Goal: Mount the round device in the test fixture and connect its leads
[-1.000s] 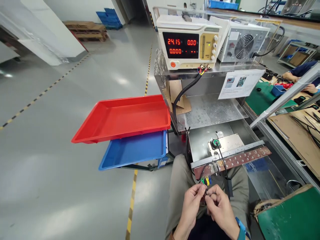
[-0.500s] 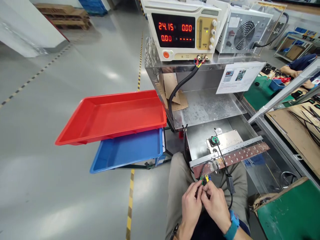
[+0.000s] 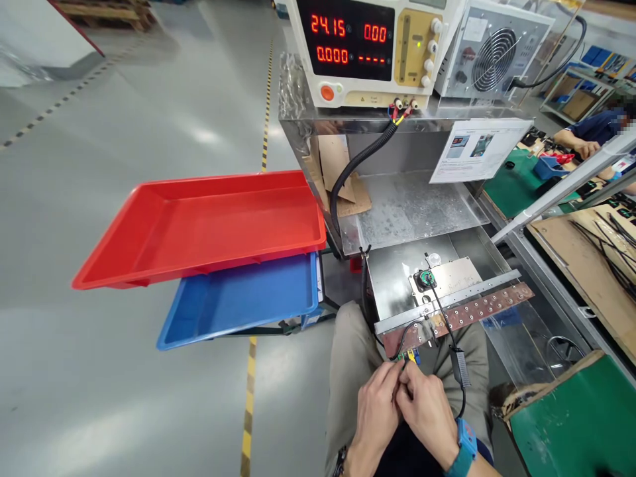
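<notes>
Just in front of the brown strip (image 3: pixel 484 306) with its rows of metal studs, small green, yellow and blue connectors (image 3: pixel 412 357) stick out. My left hand (image 3: pixel 377 401) is closed, its fingertips pinched at the left side of these connectors. Beside it, touching, my right hand (image 3: pixel 424 404) pinches at the same spot. Fingers cover whatever lies between them. Beyond the strip, a metal plate (image 3: pixel 460 275) with a round green-and-black socket (image 3: pixel 425 279) lies in the metal drawer (image 3: pixel 392 271). From the socket a black cable with a ribbed sleeve (image 3: pixel 460 366) runs down past my right hand.
A power supply (image 3: pixel 348 40) showing red digits stands on the metal shelf above. On the left, a red tray (image 3: pixel 218 225) rests over a blue tray (image 3: pixel 243 291). A green mat (image 3: pixel 576 417) lies at lower right. Another person's hand (image 3: pixel 589 149) is at the far right bench.
The camera view has shifted slightly, so the trays appear larger and further left. Both my hands stay at the connectors, with fingers a little more curled. One power supply reading now shows 0.000.
</notes>
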The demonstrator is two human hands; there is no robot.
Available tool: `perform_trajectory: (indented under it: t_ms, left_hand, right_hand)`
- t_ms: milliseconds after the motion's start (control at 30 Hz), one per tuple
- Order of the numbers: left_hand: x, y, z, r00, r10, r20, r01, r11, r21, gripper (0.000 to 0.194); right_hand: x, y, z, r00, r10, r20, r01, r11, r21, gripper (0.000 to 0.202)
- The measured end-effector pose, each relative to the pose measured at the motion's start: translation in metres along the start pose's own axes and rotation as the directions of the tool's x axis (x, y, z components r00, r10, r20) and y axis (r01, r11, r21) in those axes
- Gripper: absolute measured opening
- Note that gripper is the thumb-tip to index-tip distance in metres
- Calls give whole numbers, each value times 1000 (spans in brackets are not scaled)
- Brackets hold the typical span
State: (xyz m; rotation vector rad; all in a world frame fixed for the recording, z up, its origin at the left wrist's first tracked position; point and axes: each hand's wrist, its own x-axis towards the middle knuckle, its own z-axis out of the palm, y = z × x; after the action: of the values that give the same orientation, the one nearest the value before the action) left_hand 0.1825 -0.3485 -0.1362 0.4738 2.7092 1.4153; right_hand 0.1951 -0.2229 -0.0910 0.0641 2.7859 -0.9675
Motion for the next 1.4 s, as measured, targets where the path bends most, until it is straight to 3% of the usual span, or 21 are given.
perform_trajectory:
  t_ms: [200,367,633,867,1200,1400]
  left_hand:
    - [4,6,-6,994,32,101,-56,970,237,39]
    - [2,8,-3,988,34,152,-84,937,338,42]
    - [0,2,-7,989,105,103,-134,930,343,45]
    - [7,5,-10,979,158,131,-198,897,395,41]
    - [6,11,-3,990,126,62,-140,896,422,40]
    - [10,14,-1,988,133,79,-154,871,466,37]
  right_hand:
    - [3,-1,-9,1000,-13,22,13,1000,-7,11]
    - [0,-1,-16,999,-29,16,29,999,18,10]
    - [-6,4,-8,987,-162,11,162,981,-110,16]
    - [-6,6,-10,982,-187,19,188,973,-136,16]
    - [-4,9,-14,965,-263,-19,256,950,-178,22]
    - [-7,10,-11,978,-193,-84,185,979,-89,22]
